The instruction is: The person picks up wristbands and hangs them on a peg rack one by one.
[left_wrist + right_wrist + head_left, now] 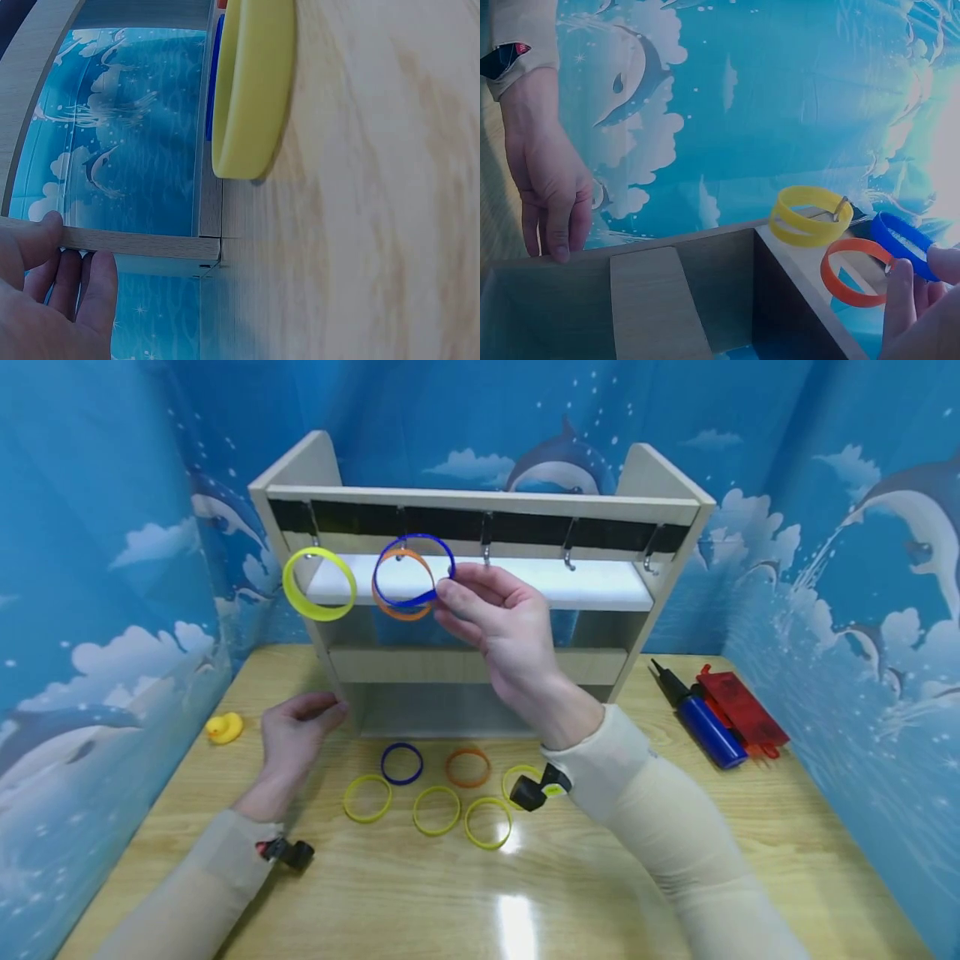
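My right hand [513, 631] pinches a blue wristband [452, 560] between thumb and fingers, in front of the second hook from the left. An orange wristband [381, 597] hangs there behind the blue one; the right wrist view shows it beside my fingertips. On the leftmost hook hang yellow wristbands [810, 241], two of them visible in the right wrist view. My left hand [294, 735] holds the left side panel's edge [142, 241] of the wooden shelf rack [480, 664], thumb on one face and fingers on the other.
Several yellow wristbands [367, 821], a blue one [402, 783] and an orange one [468, 786] lie on the table [360, 893] before the rack. A rubber duck [224, 727] sits left. To the right lie a blue hand pump [708, 727] and a red packet [742, 708].
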Demonstrator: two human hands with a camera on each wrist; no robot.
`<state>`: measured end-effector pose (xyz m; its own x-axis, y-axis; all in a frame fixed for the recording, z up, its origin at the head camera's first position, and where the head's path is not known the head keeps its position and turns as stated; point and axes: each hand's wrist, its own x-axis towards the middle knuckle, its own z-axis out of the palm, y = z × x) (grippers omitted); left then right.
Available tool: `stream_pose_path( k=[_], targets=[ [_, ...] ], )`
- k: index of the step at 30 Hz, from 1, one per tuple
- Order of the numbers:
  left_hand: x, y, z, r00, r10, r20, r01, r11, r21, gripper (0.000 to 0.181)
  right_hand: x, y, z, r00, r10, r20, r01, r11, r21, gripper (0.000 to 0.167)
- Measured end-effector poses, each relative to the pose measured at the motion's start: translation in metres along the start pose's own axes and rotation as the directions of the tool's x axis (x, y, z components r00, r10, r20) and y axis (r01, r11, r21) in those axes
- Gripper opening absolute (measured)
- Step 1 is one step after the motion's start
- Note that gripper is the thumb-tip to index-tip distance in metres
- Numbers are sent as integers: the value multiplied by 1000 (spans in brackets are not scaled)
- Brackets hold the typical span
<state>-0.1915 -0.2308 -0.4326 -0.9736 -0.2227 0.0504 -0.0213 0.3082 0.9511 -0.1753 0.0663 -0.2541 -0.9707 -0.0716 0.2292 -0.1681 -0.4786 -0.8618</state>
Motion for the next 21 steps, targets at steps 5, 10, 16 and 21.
stream_pose_path(
  k=[5,10,16,21],
  targets=[
    [0,0,0,1000,5,-3,-5,1000,5,36,4,6,3,999,-13,-39,12,999,-47,18],
    [-1,0,-1,1000,3,4,-3,1000,4,36,4,14,3,999,-17,-48,11,992,-123,14],
    [0,-1,-1,1000,-8,8,8,1000,3,36,3,24,3,999,-20,-25,15,982,-186,14],
    [1,-2,-1,1000,-19,12,20,1000,-1,36,2,28,4,1000,-13,-19,9,980,-197,18]
  ],
)
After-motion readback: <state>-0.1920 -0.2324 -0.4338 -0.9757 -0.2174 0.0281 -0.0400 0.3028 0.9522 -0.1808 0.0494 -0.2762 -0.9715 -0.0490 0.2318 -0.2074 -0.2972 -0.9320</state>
